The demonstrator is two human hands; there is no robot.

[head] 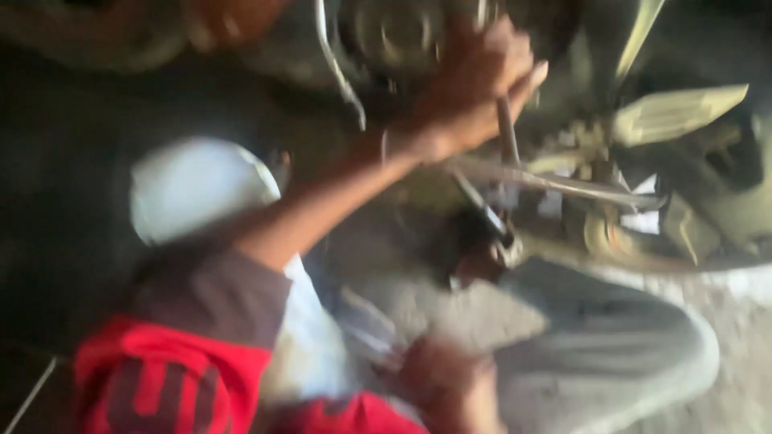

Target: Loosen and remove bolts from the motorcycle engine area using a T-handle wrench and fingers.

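The left hand [474, 80] is clenched around a thin metal rod-like tool [507, 133] that stands upright against the underside of a motorcycle engine [402, 32]. The right hand [446, 378] rests low by the grey-trousered knee [611, 345]; blur hides whether it holds anything. Gripped one-handed beside bare metal struts [563, 186], the tool may slip, driving the knuckles into them.

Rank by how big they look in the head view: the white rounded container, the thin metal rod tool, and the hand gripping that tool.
1. White rounded container, clearly largest.
2. and 3. Hand and thin metal rod tool: unsure. The hand covers more area, but it hides part of the rod, and motion blur smears both.
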